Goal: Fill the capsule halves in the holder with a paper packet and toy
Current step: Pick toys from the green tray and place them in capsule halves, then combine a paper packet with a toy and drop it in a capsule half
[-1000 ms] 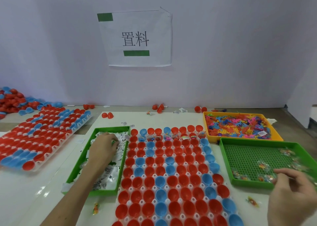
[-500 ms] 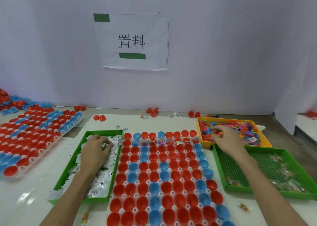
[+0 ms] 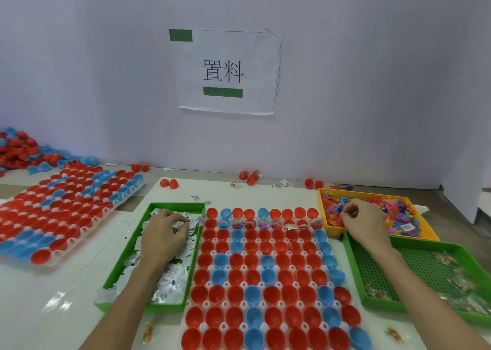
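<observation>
The left hand point(image 3: 164, 234) is gripping paper packets point(image 3: 183, 226) in the green tray point(image 3: 127, 259). The right hand point(image 3: 364, 225) is digging curled fingers into the yellow tray point(image 3: 427, 234) of toys point(image 3: 393, 211); whether it grips one, I cannot tell. The holder point(image 3: 224, 305) of capsule halves point(image 3: 267, 276) is lying between both trays.

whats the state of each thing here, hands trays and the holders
left hand, gripping paper packets in the left green tray
right hand, fingers curled in the toys, grip unclear
yellow tray, full of toys
centre holder, second row of capsule halves filled, the rest look empty
right green tray, mostly bare mesh
left holder, halves look empty
</observation>
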Available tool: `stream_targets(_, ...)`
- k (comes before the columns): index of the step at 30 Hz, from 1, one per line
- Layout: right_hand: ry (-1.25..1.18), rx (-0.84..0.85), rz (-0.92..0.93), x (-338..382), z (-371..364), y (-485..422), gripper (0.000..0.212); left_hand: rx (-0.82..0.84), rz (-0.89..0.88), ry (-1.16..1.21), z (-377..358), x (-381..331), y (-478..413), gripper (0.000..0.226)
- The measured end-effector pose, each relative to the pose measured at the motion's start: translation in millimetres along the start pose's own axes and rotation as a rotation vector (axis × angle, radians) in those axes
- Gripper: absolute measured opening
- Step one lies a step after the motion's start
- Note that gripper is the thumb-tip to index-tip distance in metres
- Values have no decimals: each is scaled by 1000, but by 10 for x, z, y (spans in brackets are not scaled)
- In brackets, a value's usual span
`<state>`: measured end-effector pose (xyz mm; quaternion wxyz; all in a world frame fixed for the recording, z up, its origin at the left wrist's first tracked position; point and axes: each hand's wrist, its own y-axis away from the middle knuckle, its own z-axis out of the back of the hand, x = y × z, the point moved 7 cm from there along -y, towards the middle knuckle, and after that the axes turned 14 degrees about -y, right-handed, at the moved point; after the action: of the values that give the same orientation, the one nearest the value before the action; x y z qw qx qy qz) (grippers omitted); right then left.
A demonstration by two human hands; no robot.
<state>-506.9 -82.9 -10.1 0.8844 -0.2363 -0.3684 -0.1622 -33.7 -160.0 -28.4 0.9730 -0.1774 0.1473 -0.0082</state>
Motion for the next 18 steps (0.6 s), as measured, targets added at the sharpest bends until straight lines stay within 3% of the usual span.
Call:
stream_targets(6, -157, -214, 10, 51, 343, 89, 21, -18, -25, 23, 17, 13, 43, 4)
stream_targets(12, -286, -326, -15, 266, 657, 318, 12, -36, -28, 27, 52, 10, 85, 4)
stream_targets(18, -798, -391, -45, 276, 948, 1327, 31, -299, 51, 34, 355, -4, 114, 6)
